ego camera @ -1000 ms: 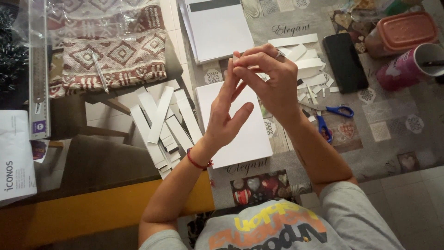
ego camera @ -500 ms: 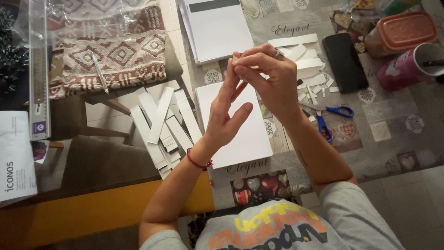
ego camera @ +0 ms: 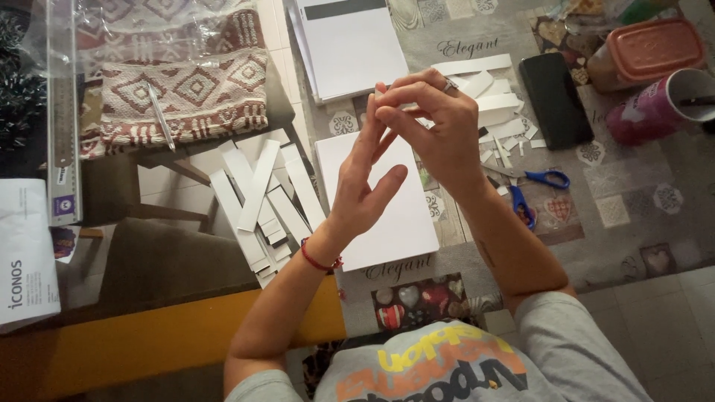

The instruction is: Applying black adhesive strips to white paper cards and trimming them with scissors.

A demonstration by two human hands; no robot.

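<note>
Both hands are raised above the table (ego camera: pixel 633 246), working a small white paper strip (ego camera: pixel 387 95) between them. The right hand (ego camera: pixel 439 123) pinches the strip at its fingertips, curled over it from above; the left hand (ego camera: pixel 365 179) stands nearly upright just beside it, fingers spread and loose, its upper fingertips touching the strip at the same spot. How the strip is bent or folded cannot be told — the fingers hide most of it.

Directly under the hands lies a plain white sheet (ego camera: pixel 387 216), uncut as far as it shows. Past the left hand, a loose heap of long cut strips (ego camera: pixel 261 201) lies fanned over one another. Beyond the right hand sits a second, smaller scatter of shorter strips and offcuts (ego camera: pixel 495 97), with blue-handled scissors (ego camera: pixel 529 186) lying shut near that wrist and a black phone (ego camera: pixel 555 100) further out. Ahead of both hands rests a stack of white paper (ego camera: pixel 350 45); well off past the left hand a metal ruler (ego camera: pixel 63 119) and a pen (ego camera: pixel 160 115) lie on a patterned cloth.

Judging by this, the cutting looks largely done — many strips are ready — while the shaping by hand seems early: one strip is in the fingers, no finished folded pieces are plainly visible, and the big heap looks unworked
</note>
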